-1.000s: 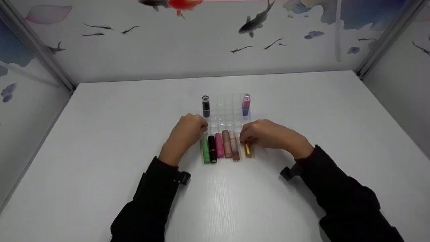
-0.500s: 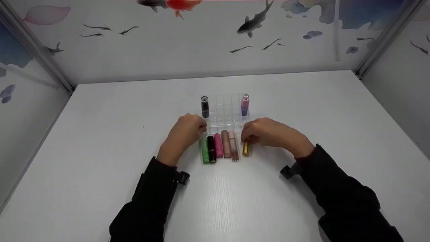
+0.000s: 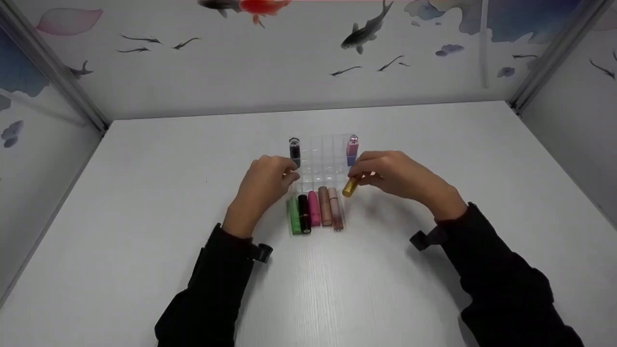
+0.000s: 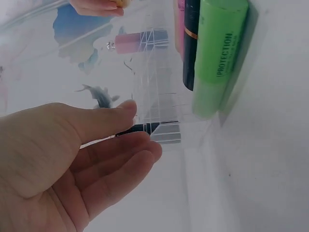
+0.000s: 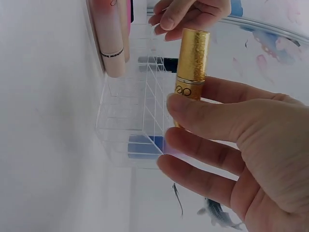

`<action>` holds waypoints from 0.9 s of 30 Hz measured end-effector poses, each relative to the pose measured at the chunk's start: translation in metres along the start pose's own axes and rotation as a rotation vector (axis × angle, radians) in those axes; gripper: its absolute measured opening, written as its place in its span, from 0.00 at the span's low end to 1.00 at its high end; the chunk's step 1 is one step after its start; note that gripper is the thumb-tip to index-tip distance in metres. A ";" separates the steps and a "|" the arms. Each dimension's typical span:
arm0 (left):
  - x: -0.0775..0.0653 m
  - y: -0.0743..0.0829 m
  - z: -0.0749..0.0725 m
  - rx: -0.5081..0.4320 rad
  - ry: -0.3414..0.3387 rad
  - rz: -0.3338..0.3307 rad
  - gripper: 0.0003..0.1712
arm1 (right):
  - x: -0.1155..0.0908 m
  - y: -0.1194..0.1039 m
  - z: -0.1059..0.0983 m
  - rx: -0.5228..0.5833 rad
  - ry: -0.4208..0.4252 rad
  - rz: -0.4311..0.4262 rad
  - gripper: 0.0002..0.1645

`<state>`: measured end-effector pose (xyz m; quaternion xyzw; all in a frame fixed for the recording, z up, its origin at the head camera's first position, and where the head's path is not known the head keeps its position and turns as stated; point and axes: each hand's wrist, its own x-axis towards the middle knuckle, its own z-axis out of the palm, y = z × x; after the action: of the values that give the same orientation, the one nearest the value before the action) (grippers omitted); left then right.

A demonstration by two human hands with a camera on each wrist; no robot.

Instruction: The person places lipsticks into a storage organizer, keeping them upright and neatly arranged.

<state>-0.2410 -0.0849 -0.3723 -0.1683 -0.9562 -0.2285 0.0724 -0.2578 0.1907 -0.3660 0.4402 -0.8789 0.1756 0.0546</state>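
My right hand [image 3: 393,176] pinches a gold lipstick tube [image 5: 193,58] between thumb and fingers, raised beside the front right of a clear divided organizer [image 3: 325,166]. Lettering shows near its lower part in the right wrist view. My left hand [image 3: 265,185] is at the organizer's left side, thumb apart from loosely bent fingers with nothing between them. A black lipstick [image 3: 294,149] stands in the back left compartment, a pink and blue lipstick [image 3: 353,147] in the back right one, its base partly behind my right fingers.
In front of the organizer lie, side by side, a green tube [image 4: 222,48] marked PROTECTION, a black tube [image 3: 304,214], a pink tube [image 3: 314,208], a brownish tube [image 3: 325,206] and a pale-capped lip gloss tube [image 3: 336,209]. A printed wall [image 3: 270,72] rises behind the white table [image 3: 168,202].
My right hand has lifted the gold lipstick tube off the front right spot and moved up toward the organizer, tilting it. My left hand has risen slightly, its thumb now apart from the fingers.
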 end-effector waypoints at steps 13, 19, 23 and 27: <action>-0.006 0.034 -0.011 -0.285 0.079 0.225 0.23 | 0.004 -0.006 0.001 -0.044 0.248 -0.082 0.16; -0.007 0.043 -0.003 -0.240 0.002 0.227 0.25 | 0.005 -0.010 0.004 -0.056 0.245 -0.075 0.17; -0.007 0.044 0.002 -0.169 0.013 0.259 0.22 | 0.005 -0.012 0.005 -0.058 0.236 -0.075 0.17; -0.007 0.045 0.004 -0.132 0.030 0.273 0.20 | 0.005 -0.013 0.006 -0.043 0.233 -0.087 0.17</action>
<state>-0.2185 -0.0469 -0.3587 -0.2976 -0.9061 -0.2814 0.1060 -0.2504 0.1775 -0.3668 0.4535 -0.8501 0.2042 0.1731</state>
